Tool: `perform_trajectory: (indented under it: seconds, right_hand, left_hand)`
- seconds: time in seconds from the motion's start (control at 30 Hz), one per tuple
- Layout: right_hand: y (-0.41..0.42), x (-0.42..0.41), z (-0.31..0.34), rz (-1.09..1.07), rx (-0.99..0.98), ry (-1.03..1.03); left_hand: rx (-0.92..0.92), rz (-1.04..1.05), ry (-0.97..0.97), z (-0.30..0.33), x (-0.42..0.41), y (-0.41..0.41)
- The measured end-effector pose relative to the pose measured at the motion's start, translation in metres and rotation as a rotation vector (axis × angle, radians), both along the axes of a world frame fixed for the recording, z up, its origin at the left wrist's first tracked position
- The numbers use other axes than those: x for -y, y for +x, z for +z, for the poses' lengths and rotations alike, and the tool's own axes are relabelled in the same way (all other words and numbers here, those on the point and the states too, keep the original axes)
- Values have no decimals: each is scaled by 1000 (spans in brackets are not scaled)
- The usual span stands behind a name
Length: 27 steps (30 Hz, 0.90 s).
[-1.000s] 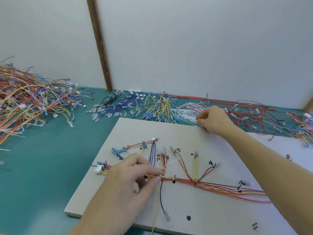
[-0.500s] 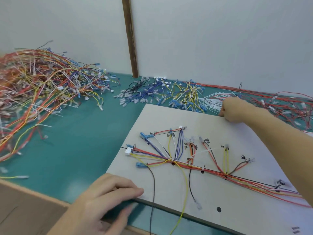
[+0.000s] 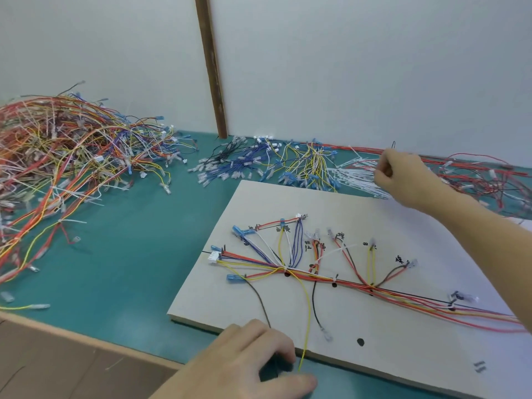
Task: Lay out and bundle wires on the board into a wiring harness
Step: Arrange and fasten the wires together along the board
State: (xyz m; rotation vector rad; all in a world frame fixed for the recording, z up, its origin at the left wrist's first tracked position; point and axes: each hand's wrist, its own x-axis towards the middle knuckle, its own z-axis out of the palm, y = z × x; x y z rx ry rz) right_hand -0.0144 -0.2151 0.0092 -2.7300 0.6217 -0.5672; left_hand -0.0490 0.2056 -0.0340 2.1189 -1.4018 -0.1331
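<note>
Fingers (image 3: 384, 168) pinch thin white ties (image 3: 357, 177) beyond flat board (image 3: 403, 341).

The harness wires (image 3: 431, 311) (red, orange) and big wire heap (image 3: 57, 174) run off frame.

Left hand (image 3: 253, 361) left the harness (now at board (image 3: 403, 349) edge).

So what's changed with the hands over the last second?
The left hand let go of the harness it was pinching mid-board and drew back to the board's near edge, where it now rests by the dangling brown and yellow wires. The right hand stayed at the white cable ties behind the board, fingers curled as if picking one. The harness layout looks unchanged.
</note>
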Motion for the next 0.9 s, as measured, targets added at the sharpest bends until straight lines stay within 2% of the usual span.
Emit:
perform_trajectory:
  seconds: [0.1,0.13,0.27,0.37,0.43,0.5,0.63,0.73,0.77,0.83,0.9]
  right_hand:
    - [-16,-12,9,-14,164,178]
    - [-23,-20,13,4,177,248]
    - [-61,-58,21,44,282,451]
    - [-96,-88,26,68,424,834]
    - [-121,-107,25,176,403,1046]
    - [-143,-126,18,233,345,1064]
    - [-171,-164,-5,137,355,997]
    - [-192,-181,-23,115,313,960]
    - [-199,-186,-26,122,316,979]
    - [-209,-195,-31,133,390,968]
    - [-215,-200,-33,140,499,873]
  left_hand:
    - [160,-42,25,-4,1,-13]
    - [149,-62,115,0,5,-11]
    - [358,-223,100,1,10,-5]
    - [533,-317,147,10,17,2]
    - [556,-358,126,18,22,4]
    - [531,-430,147,26,31,2]
    - [549,-574,228,31,51,1]
    - [271,-634,241,31,46,10]
    - [233,-652,224,31,42,13]
    - [357,-678,211,27,35,19]
    - [487,-700,221,26,32,16]
